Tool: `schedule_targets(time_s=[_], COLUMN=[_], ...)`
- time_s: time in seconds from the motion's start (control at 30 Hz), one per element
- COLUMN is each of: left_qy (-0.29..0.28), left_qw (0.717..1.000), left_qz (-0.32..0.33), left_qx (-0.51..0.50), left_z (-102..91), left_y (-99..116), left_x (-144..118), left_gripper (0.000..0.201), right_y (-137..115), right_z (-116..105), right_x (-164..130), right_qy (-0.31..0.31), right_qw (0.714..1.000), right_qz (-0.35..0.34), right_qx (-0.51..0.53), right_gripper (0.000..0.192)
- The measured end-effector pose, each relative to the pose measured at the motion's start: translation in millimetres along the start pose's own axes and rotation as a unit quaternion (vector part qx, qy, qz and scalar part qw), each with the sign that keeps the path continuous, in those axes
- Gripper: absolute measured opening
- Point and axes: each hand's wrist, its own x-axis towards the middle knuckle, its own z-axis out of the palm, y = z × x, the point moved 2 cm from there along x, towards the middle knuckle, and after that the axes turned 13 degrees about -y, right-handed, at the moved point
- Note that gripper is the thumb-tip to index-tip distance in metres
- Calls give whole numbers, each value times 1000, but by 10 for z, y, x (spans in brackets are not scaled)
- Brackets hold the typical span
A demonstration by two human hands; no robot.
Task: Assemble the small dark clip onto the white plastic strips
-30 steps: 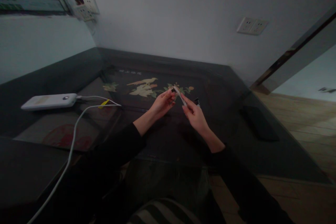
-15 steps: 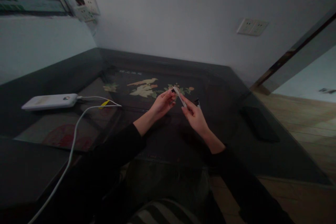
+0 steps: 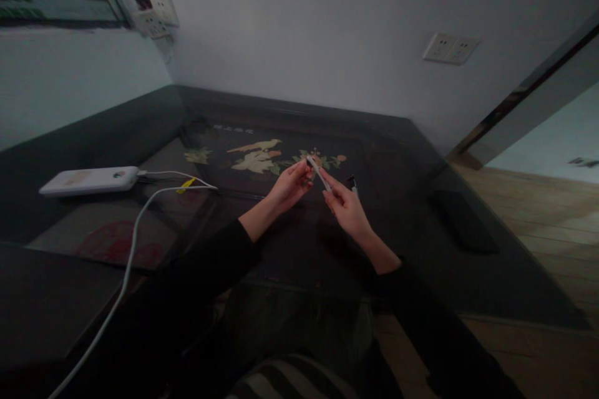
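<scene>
Over the dark table, both hands meet at a slim, pale stick-like object. My right hand is closed on its lower end, thumb and fingers pinching it. At the upper end, my left hand is closed, its fingertips pinching a small dark piece. Whether that piece is joined to the stick I cannot tell. Just beyond my right hand lies a small black and silver object, partly hidden by the fingers.
A white power bank lies at the left, with a white cable running toward me and a yellow tag on it. A flat black object rests near the right edge. Wall sockets are behind the table.
The pale stick has turned slightly and looks thinner, its upper tip a little lower. Both hands keep nearly the same place and grip.
</scene>
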Motion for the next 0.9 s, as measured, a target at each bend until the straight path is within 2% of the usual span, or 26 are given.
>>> schedule_targets(time_s=[0.3,0.47,0.9], left_qy=[-9,-11,-13], left_qw=[1000,1000,1000], left_qz=[7,1,2], left_qx=[9,8,-2], left_z=[15,33,20], left_y=[-3,6,9], left_x=[-13,-25,-9], left_gripper=[15,16,23], right_y=[66,50,-79], right_z=[-65,-71,27], right_x=[20,13,-42], right_qy=[33,39,-17], right_qw=[997,997,1000], right_qz=[3,7,-5], right_qx=[-65,-67,4], right_gripper=[54,55,51])
